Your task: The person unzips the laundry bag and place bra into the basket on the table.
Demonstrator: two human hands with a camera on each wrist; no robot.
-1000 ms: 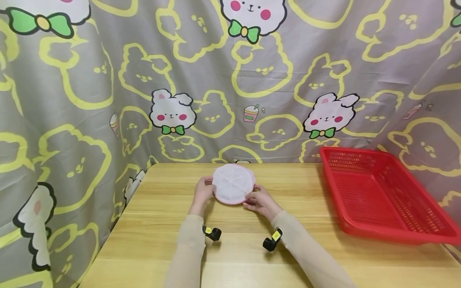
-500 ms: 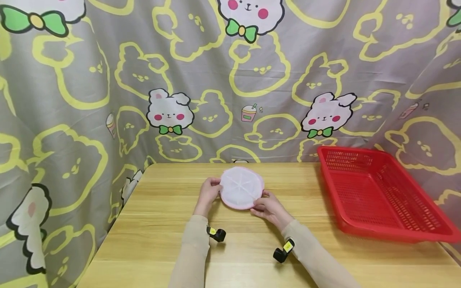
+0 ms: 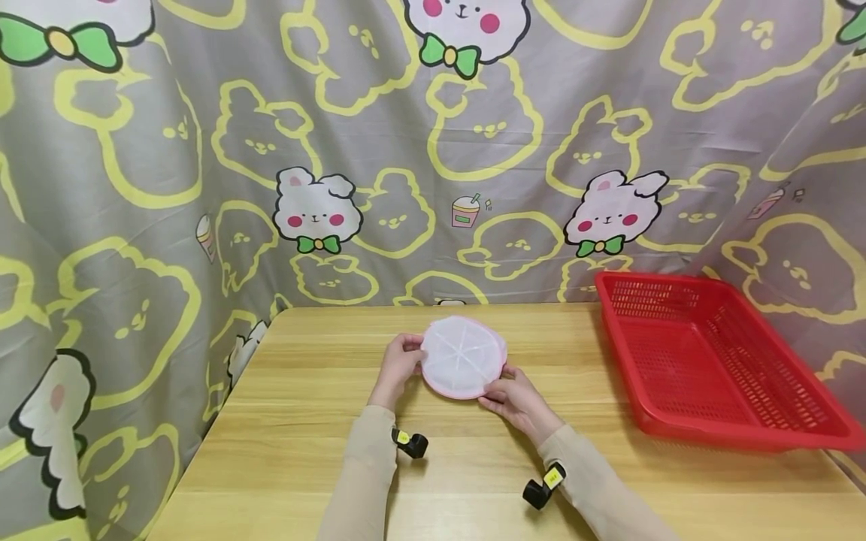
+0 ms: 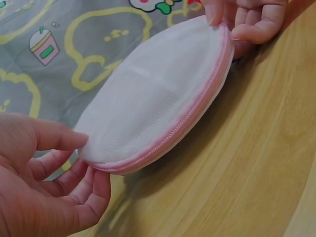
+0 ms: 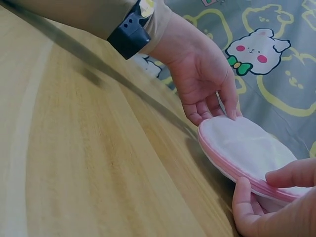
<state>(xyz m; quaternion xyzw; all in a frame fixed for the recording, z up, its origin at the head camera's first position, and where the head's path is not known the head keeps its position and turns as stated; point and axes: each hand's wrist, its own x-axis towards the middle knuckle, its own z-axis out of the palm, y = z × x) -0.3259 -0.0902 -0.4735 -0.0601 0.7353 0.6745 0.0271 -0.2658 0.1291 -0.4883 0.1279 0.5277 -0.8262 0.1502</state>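
Observation:
A round, flattish white mesh pouch (image 3: 463,355) with a pink zip round its side is held between both hands over the table. Light seams cross its face like spokes. My left hand (image 3: 399,366) pinches the left edge, its thumb on the white face and its fingers below, as the left wrist view shows at the pouch (image 4: 148,94). The right hand (image 3: 519,402) pinches the opposite lower right edge, thumb on top, near the zip. A shadow lies under the pouch; whether its underside touches the table I cannot tell. Its underside is mostly hidden.
A red plastic basket (image 3: 666,368) with perforated walls stands at the right of the wooden table (image 3: 271,451). A grey curtain (image 3: 386,150) with yellow cartoon outlines hangs behind and at the sides. Each wrist bears a small black camera (image 3: 541,488).
Both hands have shifted the pouch to the right and slightly nearer in the head view, with their grips kept. The head view has also turned slightly.

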